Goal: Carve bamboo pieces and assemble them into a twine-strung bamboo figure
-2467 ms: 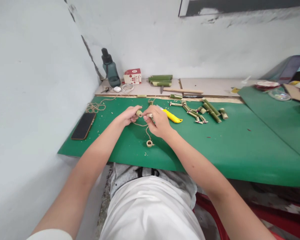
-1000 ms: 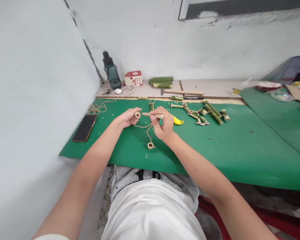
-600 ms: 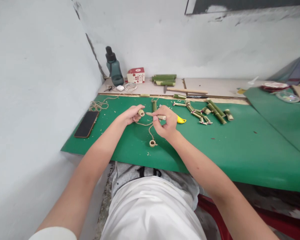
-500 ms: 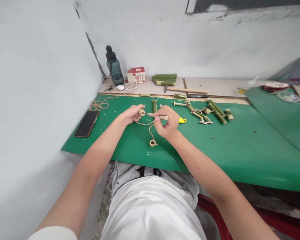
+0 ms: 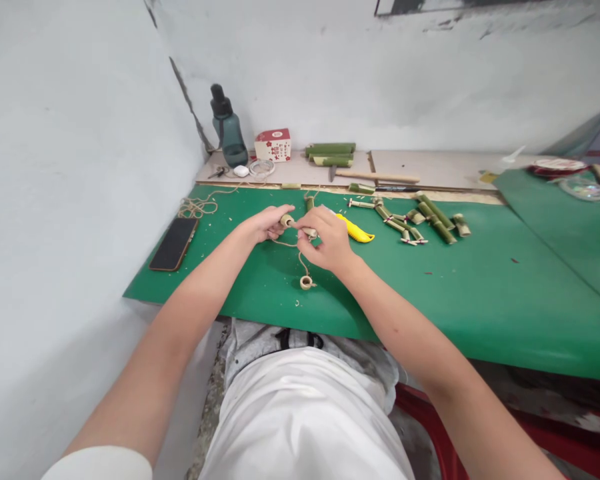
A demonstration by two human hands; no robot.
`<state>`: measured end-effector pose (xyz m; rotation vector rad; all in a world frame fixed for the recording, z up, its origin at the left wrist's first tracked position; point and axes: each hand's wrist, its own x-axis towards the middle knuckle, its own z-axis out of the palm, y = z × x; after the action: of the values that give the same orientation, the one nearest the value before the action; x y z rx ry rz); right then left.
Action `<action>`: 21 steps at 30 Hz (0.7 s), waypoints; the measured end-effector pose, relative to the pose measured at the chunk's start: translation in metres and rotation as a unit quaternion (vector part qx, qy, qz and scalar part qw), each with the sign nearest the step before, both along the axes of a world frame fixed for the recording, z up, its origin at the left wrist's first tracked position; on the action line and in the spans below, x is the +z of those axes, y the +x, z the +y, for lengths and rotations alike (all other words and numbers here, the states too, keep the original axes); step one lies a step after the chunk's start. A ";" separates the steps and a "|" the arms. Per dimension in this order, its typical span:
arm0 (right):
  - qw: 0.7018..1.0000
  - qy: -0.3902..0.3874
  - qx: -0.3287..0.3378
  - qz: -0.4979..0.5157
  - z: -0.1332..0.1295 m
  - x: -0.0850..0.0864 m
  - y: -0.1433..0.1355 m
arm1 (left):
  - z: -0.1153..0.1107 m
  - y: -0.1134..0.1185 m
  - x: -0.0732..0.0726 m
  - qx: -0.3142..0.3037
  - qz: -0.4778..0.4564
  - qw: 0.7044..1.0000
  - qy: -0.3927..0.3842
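My left hand is closed around a short bamboo tube, its open end facing right. My right hand is closed on a pale wooden stick, with its fingertips right by the tube's opening. Whether the stick's tip is inside the tube I cannot tell. Twine runs from beneath my left hand down to a bamboo ring lying on the green mat. Behind my right hand lies a yellow-handled tool, partly hidden. A green bamboo piece stands out beyond my fingers.
Jointed bamboo pieces and green bamboo tubes lie to the right. A phone and loose twine are at the left. Along the back are a water bottle, a small box and a hammer.
My right hand has moved left, bringing the stick up to the tube's opening. More of the yellow handle shows. My left hand still grips the tube.
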<state>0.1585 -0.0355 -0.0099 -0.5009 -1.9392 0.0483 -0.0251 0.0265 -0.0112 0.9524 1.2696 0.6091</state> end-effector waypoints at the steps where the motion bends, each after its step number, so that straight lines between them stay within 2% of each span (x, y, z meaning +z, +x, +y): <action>1: 1.000 0.003 -0.009 -0.015 0.000 0.000 0.000 | 0.001 0.000 -0.001 -0.002 -0.004 1.000 -0.001; 5: 0.998 0.002 -0.037 -0.050 -0.001 0.003 -0.001 | 0.002 0.000 -0.003 0.000 -0.012 1.000 0.002; 11: 0.998 -0.019 -0.054 -0.020 -0.001 0.004 -0.003 | 0.000 0.002 -0.001 -0.004 0.002 1.000 0.009; 15: 0.997 -0.057 -0.049 0.005 -0.001 0.005 -0.003 | -0.003 0.005 0.003 0.000 0.007 1.000 0.019; 21: 0.988 -0.122 -0.077 0.047 0.001 0.005 -0.001 | -0.002 0.008 0.003 -0.005 0.038 0.999 0.022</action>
<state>0.1574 -0.0343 -0.0052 -0.7959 -1.8057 0.2071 -0.0172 0.0243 -0.0077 1.0254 1.3237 0.5998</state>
